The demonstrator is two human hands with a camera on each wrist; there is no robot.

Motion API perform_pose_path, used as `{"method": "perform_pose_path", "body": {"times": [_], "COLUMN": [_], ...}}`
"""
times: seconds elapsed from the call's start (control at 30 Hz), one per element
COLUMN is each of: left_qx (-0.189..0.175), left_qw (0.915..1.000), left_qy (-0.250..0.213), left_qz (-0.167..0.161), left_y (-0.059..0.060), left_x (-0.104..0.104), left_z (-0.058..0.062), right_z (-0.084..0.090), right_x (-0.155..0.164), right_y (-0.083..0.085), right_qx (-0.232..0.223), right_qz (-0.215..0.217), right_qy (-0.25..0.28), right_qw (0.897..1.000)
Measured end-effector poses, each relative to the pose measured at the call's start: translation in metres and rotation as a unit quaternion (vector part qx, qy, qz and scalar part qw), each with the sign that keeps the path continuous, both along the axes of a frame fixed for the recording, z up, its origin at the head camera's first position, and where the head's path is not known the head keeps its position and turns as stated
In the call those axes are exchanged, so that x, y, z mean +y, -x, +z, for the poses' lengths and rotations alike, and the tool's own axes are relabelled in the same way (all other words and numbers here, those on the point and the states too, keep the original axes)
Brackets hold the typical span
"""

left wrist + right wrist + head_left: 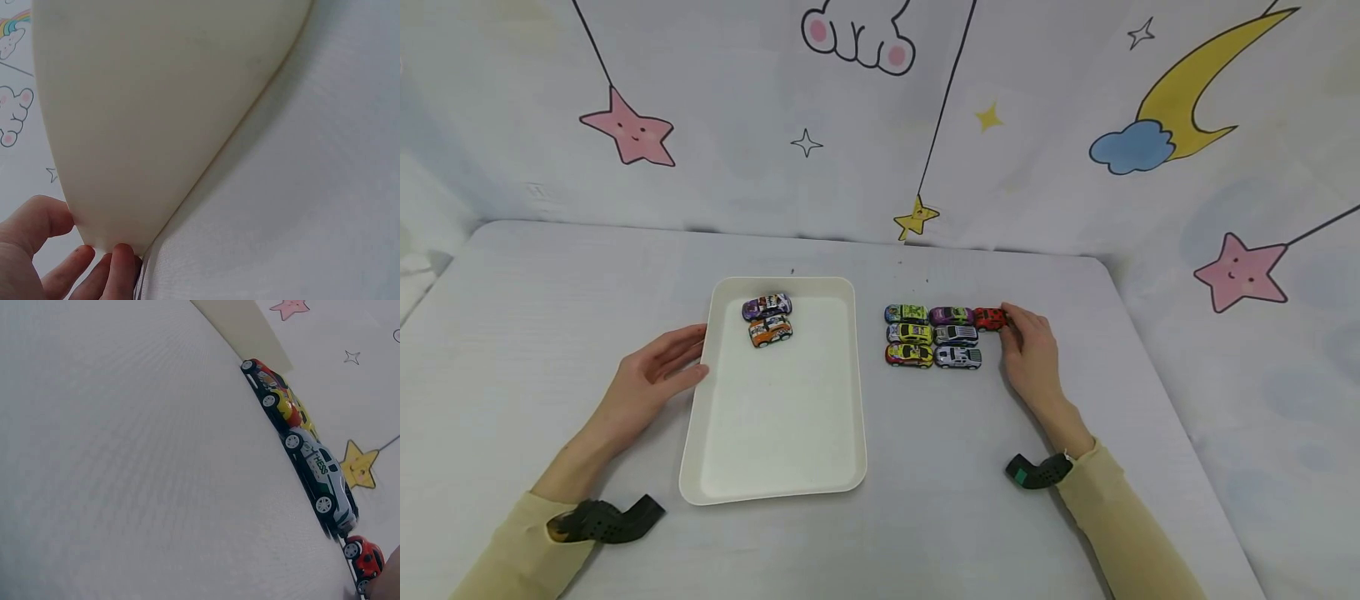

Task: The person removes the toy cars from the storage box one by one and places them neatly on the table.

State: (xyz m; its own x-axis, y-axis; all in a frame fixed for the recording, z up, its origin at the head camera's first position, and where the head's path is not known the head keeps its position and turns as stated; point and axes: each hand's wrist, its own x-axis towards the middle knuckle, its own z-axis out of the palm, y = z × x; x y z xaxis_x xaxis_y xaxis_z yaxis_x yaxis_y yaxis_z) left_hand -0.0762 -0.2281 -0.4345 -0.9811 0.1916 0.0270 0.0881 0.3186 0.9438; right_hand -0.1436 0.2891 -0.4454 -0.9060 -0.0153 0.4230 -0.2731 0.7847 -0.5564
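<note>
My left hand (643,387) rests against the left side of the white tray (775,450), its thumb at the rim and its fingers along the wall. The left wrist view shows those fingers touching the tray's wall (156,112). Inside the tray's far left part sit a purple toy car (767,307) and an orange toy car (771,331), side by side. My right hand (1036,358) pinches the right end of a red toy car (989,319). That car stands at the end of the back row, against a purple-green toy car (952,316).
Several toy cars stand in rows right of the tray, among them a yellow-red one (909,356), a white one (958,357) and a green-blue one (906,313). A decorated cloth wall (715,167) rises behind the white table (925,517).
</note>
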Motion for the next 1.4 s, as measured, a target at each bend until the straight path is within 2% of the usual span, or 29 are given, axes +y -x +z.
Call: {"method": "perform_pose_path", "body": {"times": [0.13, 0.43, 0.73, 0.93, 1.17, 1.3, 1.4], "left_qx": [0.003, -0.001, 0.004, 0.009, 0.004, -0.003, -0.004], "left_qw": [1.0000, 1.0000, 0.9999, 0.9999, 0.9999, 0.9998, 0.9998], "left_qy": [-0.002, -0.008, -0.010, -0.010, -0.015, -0.018, -0.019], "left_qz": [0.001, 0.000, 0.001, 0.003, 0.005, 0.002, 0.001], "left_y": [0.000, -0.001, -0.002, -0.002, -0.002, -0.001, 0.000], "left_x": [-0.001, -0.001, -0.002, -0.002, -0.001, -0.001, 0.000], "left_z": [0.000, 0.000, 0.000, -0.001, 0.001, 0.001, 0.000], "right_z": [0.001, 0.000, 0.004, 0.008, 0.012, 0.017, 0.020], "right_x": [-0.001, -0.007, -0.024, -0.055, -0.096, -0.117, -0.131], "right_y": [0.000, -0.004, -0.010, -0.021, -0.030, -0.033, -0.032], "right_qx": [0.026, 0.117, 0.151, 0.171, 0.201, 0.198, 0.172], "right_qz": [0.002, 0.010, 0.011, 0.071, 0.160, 0.190, 0.206], "right_qy": [0.006, 0.001, 0.022, 0.039, 0.056, 0.065, 0.065], "right_qw": [1.000, 0.993, 0.988, 0.982, 0.965, 0.959, 0.961]}}
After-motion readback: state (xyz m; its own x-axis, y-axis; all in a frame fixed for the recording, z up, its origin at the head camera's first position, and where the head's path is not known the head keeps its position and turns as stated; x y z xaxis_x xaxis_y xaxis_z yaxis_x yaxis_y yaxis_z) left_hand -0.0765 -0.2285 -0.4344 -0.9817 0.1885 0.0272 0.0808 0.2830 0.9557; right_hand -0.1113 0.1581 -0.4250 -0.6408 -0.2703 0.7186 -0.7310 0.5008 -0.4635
